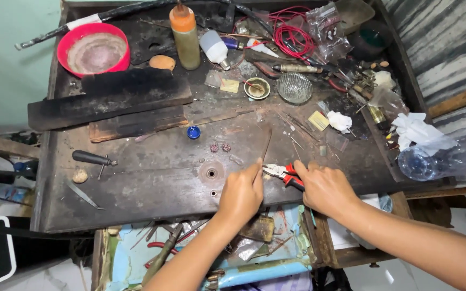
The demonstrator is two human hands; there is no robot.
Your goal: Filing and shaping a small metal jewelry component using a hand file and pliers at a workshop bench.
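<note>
Left hand (pixel 242 194) resting on the dark bench (pixel 136 188) near its front edge, fingers curled in and pinched at the tips, pressing down just left of the pliers (pixel 282 173). Whatever sits between those fingertips being too small to make out. Right hand (pixel 326 187) closing around the red handles of the pliers, fingers folded over them, metal nose poking out to the left toward the left thumb. Both hands lying close together, nearly touching at the nose of the tool.

Just above the left hand, a thin strip (pixel 266 144) slanting up across the bench. Further up and left, two small reddish beads (pixel 220 147) sitting side by side, a blue cap (pixel 193 132) near them. Round hole (pixel 211 173) showing in the bench left of the left hand.

Lying well to the left: a black-handled tool (pixel 91 158) and tweezers (pixel 84 195). Standing at the back: a red bowl (pixel 94 49), an orange-capped bottle (pixel 185 36), coiled red wire (pixel 291 33). Clear plastic bottle (pixel 449 155) lying at the right edge.
</note>
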